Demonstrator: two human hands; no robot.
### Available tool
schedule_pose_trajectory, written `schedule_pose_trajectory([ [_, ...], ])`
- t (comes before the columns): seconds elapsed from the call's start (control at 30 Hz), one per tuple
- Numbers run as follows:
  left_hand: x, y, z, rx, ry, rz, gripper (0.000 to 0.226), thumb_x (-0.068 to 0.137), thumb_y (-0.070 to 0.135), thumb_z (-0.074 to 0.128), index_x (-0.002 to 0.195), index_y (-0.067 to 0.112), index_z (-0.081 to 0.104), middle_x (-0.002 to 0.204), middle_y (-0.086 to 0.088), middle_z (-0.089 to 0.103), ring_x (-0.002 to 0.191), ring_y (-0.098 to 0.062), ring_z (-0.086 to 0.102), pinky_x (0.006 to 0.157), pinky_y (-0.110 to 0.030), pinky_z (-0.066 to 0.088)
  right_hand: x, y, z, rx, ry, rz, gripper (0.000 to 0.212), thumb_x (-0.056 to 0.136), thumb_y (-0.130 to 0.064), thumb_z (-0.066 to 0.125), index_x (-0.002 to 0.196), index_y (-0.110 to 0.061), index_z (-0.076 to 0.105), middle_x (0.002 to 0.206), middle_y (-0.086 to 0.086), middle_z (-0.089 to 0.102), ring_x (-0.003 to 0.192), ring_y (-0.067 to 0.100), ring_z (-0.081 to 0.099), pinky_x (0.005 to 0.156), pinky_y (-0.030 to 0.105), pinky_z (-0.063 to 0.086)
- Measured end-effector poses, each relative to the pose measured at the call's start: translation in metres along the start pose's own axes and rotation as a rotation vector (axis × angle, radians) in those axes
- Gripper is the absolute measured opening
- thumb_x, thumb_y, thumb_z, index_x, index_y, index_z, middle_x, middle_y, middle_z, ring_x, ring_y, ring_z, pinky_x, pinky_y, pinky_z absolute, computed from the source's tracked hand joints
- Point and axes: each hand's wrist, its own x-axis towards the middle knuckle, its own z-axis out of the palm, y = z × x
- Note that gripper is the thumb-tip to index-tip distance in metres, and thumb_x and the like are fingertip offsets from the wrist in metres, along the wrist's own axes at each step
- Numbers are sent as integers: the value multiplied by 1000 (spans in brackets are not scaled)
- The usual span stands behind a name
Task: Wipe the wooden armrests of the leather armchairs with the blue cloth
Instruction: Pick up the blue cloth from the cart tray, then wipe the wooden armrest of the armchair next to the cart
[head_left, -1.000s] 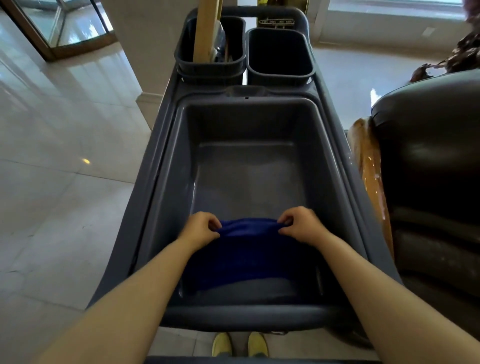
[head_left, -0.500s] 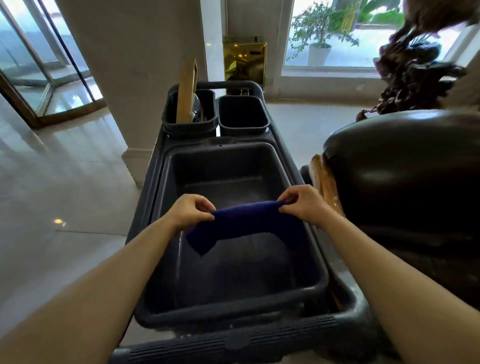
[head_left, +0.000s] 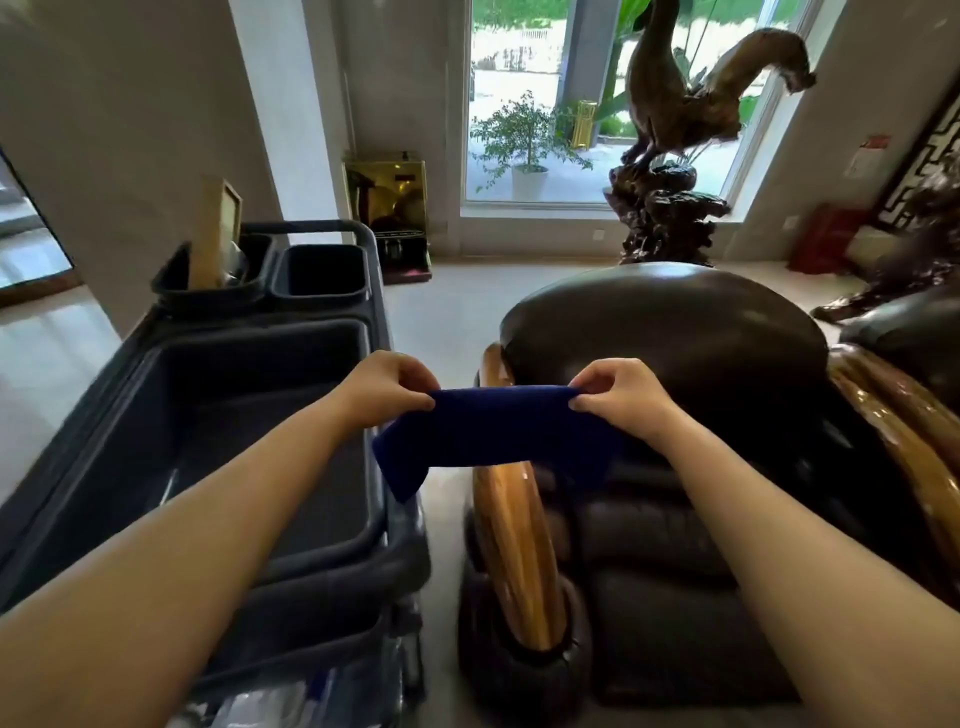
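Cart at left, tub bare. My left hand and right hand each pinch top corner of cloth, stretched in air over near-left armrest, not touching. Far-right armrest too, no wiping begun, I judge. Red wall notice far right, unreadable.

Counted items in the head view

Two hands are seen: the left hand and the right hand. One blue cloth is counted, two wooden armrests, one leather armchair, one grey cart with two small bins, and one potted plant.
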Motion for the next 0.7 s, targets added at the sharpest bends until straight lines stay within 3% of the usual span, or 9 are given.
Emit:
schedule_pose_trajectory([
  [0.17, -2, 38, 90, 13, -36, -55, 16, 75, 1, 63, 83, 15, 67, 80, -2, 68, 79, -16, 64, 71, -25, 49, -28, 73, -45, -32, 1, 52, 27, 67, -13, 74, 58, -36, 63, 59, -16, 63, 55, -11, 57, 45, 3, 37],
  [0.27, -4, 41, 133, 14, -21, -102, 18, 75, 1, 63, 81, 18, 65, 82, -3, 68, 81, -18, 64, 72, -28, 51, -35, 107, -50, -32, -58, 85, 25, 69, -14, 74, 62, -35, 63, 65, -15, 64, 58, -4, 59, 42, 3, 37],
  [0.43, 4, 21, 178, 21, -20, -213, 23, 74, 1, 64, 74, 24, 62, 78, 3, 64, 79, -15, 61, 70, -27, 48, -37, 150, -27, -18, -123, 141, 26, 72, -13, 73, 67, -36, 61, 72, -12, 64, 70, 2, 60, 53, 13, 41],
  [0.57, 22, -16, 211, -30, 44, -305, 20, 73, -1, 63, 79, 18, 66, 82, -3, 68, 79, -16, 62, 71, -26, 48, -28, 181, 4, 8, -140, 192, 24, 75, -14, 71, 71, -35, 60, 75, -13, 64, 72, 2, 60, 55, 14, 42],
  [0.7, 45, -68, 251, -95, 76, -382, 24, 73, -4, 64, 76, 20, 63, 83, -3, 68, 82, -16, 63, 81, -35, 53, -15, 222, 46, 35, -164, 273, 26, 78, -12, 69, 74, -35, 58, 79, -13, 63, 77, 2, 60, 61, 15, 44],
])
